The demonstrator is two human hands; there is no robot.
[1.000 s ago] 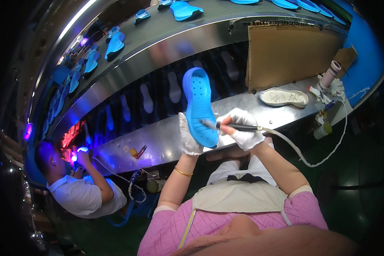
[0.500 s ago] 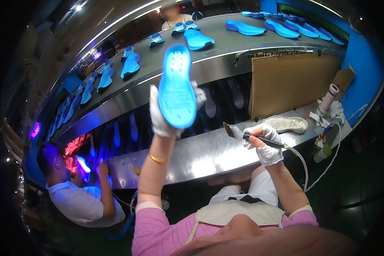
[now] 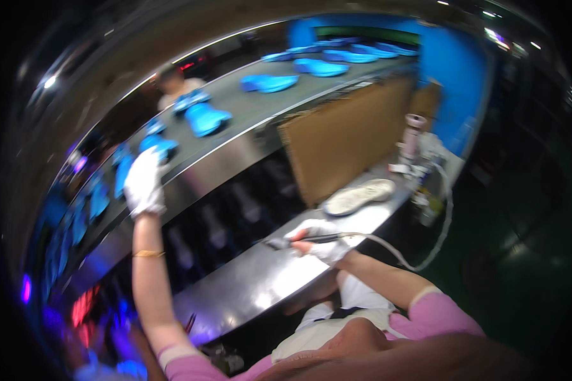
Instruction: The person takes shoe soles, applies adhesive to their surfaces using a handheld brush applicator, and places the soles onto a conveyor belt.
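My left hand (image 3: 145,184), in a white glove, reaches far forward over the near edge of the conveyor belt. Its fingertips are at a blue shoe sole (image 3: 161,145). Motion blur hides whether they grip it or only touch it. Lower down, above the metal ledge, my right hand (image 3: 321,243) in a white glove with bare fingertips is closed round a black-handled brush (image 3: 324,239). A pale cord runs from the brush handle, and its tip points left. Beyond that hand, a whitish shoe sole (image 3: 359,197) lies on the ledge.
More blue soles (image 3: 270,83) lie along the conveyor belt (image 3: 251,113). A cardboard sheet (image 3: 346,136) leans against its front. A pink bottle (image 3: 412,136) and small items stand at the ledge's right end. One person (image 3: 175,86) is across the belt; another (image 3: 102,355) is at lower left.
My left hand has moved left and forward to the belt from holding a blue sole raised in front of me. My right hand still holds the brush. The whole view has shifted and blurred.
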